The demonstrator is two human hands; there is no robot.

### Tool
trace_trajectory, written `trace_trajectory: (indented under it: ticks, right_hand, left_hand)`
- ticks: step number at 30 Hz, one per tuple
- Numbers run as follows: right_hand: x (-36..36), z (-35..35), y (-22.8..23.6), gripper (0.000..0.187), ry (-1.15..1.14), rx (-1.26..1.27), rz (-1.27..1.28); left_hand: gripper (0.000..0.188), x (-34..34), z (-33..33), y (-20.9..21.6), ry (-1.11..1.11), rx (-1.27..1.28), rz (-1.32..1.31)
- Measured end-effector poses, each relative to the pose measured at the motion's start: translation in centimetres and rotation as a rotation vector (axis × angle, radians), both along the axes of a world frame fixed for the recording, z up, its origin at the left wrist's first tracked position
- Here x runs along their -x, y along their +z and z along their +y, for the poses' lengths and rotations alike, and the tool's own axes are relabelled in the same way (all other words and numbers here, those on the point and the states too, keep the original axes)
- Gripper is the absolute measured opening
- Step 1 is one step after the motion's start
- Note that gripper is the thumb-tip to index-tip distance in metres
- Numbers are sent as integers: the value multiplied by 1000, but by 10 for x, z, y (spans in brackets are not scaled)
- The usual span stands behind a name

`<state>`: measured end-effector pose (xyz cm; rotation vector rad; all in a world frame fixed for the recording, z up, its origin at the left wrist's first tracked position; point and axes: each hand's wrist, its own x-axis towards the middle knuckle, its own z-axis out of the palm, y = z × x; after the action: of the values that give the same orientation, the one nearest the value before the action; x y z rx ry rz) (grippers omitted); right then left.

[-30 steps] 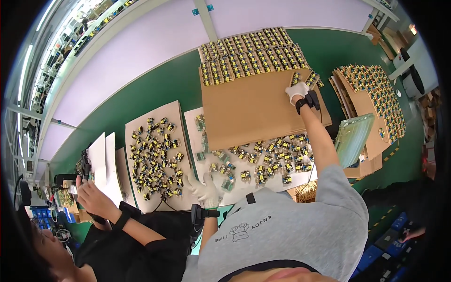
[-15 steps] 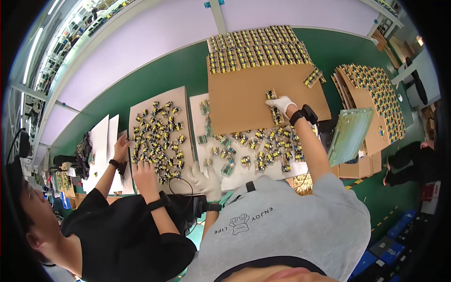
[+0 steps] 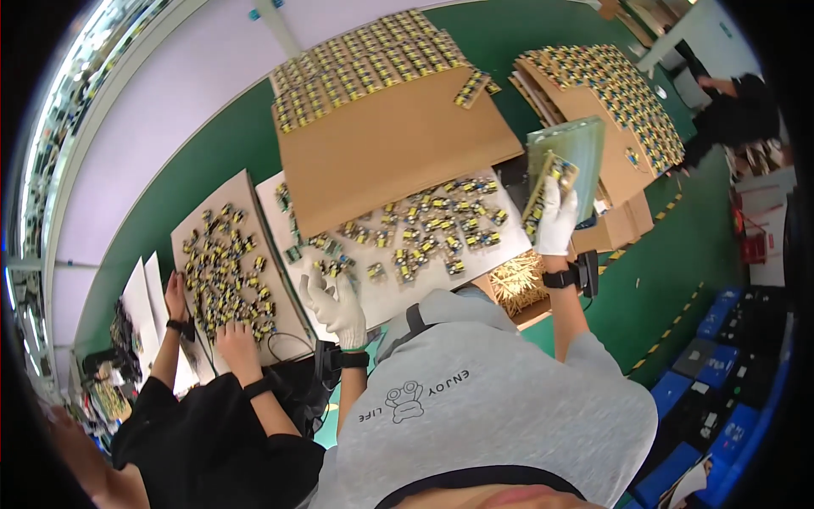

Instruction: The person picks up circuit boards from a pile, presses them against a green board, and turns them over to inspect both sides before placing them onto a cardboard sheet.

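My gloved right hand [image 3: 557, 222] is closed on a strip of small circuit boards [image 3: 562, 168] with yellow parts. It holds the strip up against a stack of translucent greenish sheets [image 3: 585, 136] right of the table. My gloved left hand [image 3: 339, 312] hovers with fingers apart over the near edge of a white board [image 3: 275, 191], nothing in it. Loose circuit boards [image 3: 428, 222] lie scattered beside it. Behind them, a brown cardboard sheet [image 3: 390, 153] carries neat rows of circuit boards [image 3: 365, 64] on its far half, and a separate strip [image 3: 471, 88] at its right corner.
At left, a co-worker's hands [image 3: 237, 348] touch another board heaped with circuit boards [image 3: 225, 271]. On the right stands a cardboard stack [image 3: 623, 127] topped with more boards. A box of pale sticks [image 3: 517, 284] sits below the table's right edge. Another person [image 3: 738, 110] is at far right.
My right hand has lifted the strip off the cardboard and carried it right to the greenish sheets. My left hand stays over the near edge. The whole view has swung right.
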<state>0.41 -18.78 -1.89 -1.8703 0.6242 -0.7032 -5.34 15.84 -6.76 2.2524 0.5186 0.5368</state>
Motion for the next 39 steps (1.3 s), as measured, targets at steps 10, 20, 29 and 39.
trace_trajectory:
  ticks: [10, 20, 29, 39]
  right_hand:
    - [27, -86, -71, 23, -104, 585, 26]
    - [8, -111, -89, 24, -54, 375, 88]
    - [5, -111, -78, 27, -35, 368, 129]
    - [-2, -98, -92, 43, -81, -116, -51]
  left_hand:
    - [40, -29, -85, -16, -190, -59, -83]
    - [43, -27, -131, -19, -122, 28, 16]
    - [44, -40, -148, -18, -146, 72, -43]
    - [41, -60, -178, 11, -393, 54, -19]
